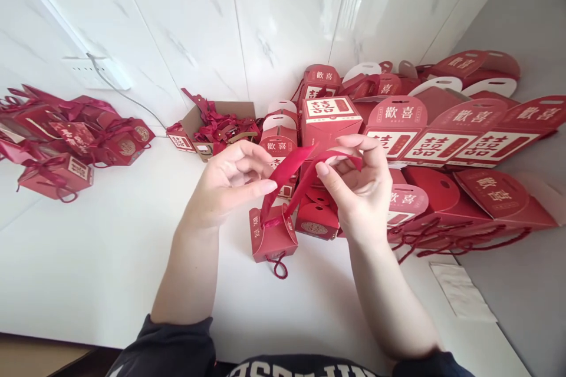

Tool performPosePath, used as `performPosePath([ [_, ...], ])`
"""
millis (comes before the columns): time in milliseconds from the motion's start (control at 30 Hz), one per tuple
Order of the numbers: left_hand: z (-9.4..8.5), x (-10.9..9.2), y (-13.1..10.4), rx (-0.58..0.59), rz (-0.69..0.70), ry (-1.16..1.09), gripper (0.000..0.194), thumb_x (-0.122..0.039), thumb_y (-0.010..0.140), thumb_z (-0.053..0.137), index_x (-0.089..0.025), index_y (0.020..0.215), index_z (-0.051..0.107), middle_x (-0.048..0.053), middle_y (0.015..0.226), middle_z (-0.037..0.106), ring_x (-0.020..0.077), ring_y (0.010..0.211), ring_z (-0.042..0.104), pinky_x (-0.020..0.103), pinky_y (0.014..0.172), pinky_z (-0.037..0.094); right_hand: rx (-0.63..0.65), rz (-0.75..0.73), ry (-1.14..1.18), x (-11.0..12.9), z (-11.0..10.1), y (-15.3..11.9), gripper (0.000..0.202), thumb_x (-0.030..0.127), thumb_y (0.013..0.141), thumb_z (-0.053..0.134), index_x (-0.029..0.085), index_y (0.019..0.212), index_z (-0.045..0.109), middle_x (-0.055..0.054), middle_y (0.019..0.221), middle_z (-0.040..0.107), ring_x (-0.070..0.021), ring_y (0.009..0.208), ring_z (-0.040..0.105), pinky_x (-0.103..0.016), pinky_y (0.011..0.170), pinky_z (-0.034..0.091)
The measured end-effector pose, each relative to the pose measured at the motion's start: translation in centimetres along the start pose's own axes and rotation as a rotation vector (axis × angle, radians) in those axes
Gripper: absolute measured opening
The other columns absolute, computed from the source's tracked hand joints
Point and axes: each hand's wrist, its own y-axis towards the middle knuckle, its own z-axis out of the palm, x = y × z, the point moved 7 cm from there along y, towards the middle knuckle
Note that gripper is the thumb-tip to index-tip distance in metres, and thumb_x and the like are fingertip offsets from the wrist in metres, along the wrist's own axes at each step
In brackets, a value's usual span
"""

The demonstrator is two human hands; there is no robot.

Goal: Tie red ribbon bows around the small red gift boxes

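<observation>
A small red gift box (275,241) stands on the white table between my forearms, a dark red cord loop hanging from its near side. Through its top runs a red satin ribbon (292,168), its two ends drawn upward. My left hand (236,179) pinches one ribbon end between thumb and fingers. In my right hand (360,185), the other end is gripped between thumb and forefinger and curls over the fingers. Both hands are above the box, not touching it.
Behind stands an open cardboard box (190,123) of loose red ribbons. Stacked red gift boxes (469,129) fill the right side. Ribbon-tied boxes (57,174) lie at the left. A folded pale cloth or paper (462,291) rests at the right edge. A cable (128,97) hangs from the wall socket.
</observation>
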Motion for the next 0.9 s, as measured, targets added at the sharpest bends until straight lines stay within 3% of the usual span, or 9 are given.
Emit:
performPosePath([
  [100,0.4,0.4,0.3,-0.024,-0.041,-0.097,0.033,-0.016,0.072,0.081,-0.025,0.102,0.071,0.000,0.083,0.074,0.0131,0.077,0.068,0.023,0.073,0.056,0.017,-0.031,0.079,0.3,1.3,0.2,0.038,0.016,0.081,0.071,0.027,0.112,0.052,0.003,0.082,0.061,-0.0130,0.076,0.062,-0.029,0.073,0.053],
  [333,0.4,3.4,0.5,-0.107,-0.164,-0.198,0.021,-0.024,0.073,0.081,-0.022,0.093,0.074,0.000,0.082,0.073,0.0111,0.075,0.067,0.021,0.073,0.055,0.100,0.075,0.114,-1.5,4.2,-0.8,0.042,0.021,0.086,0.067,0.029,0.123,0.048,0.000,0.086,0.062,-0.0164,0.078,0.062,-0.035,0.074,0.054],
  [467,1.0,4.5,0.5,-0.099,-0.211,-0.194,0.023,-0.029,0.076,0.079,-0.021,0.097,0.077,0.004,0.087,0.076,0.0155,0.080,0.071,0.026,0.079,0.057,0.098,0.102,0.148,-2.4,4.5,-1.0,0.037,0.020,0.086,0.066,0.028,0.119,0.050,0.000,0.089,0.061,-0.0153,0.079,0.061,-0.034,0.076,0.053],
  [733,0.3,4.7,0.6,-0.263,-0.163,-0.233,0.014,-0.032,0.076,0.079,-0.022,0.087,0.079,0.004,0.086,0.078,0.0160,0.081,0.072,0.026,0.078,0.058,0.132,0.162,0.137,-3.2,4.8,-0.8,0.035,0.015,0.085,0.065,0.026,0.116,0.051,0.001,0.089,0.059,-0.0136,0.083,0.060,-0.031,0.079,0.051],
  [900,0.0,5.1,0.6,-0.281,-0.174,-0.226,0.017,-0.033,0.073,0.081,-0.021,0.084,0.079,0.004,0.086,0.078,0.0182,0.084,0.073,0.030,0.080,0.058,0.135,0.140,0.094,-3.1,4.4,-0.8,0.035,0.020,0.086,0.066,0.025,0.117,0.051,0.001,0.089,0.060,-0.0138,0.083,0.061,-0.031,0.079,0.052],
])
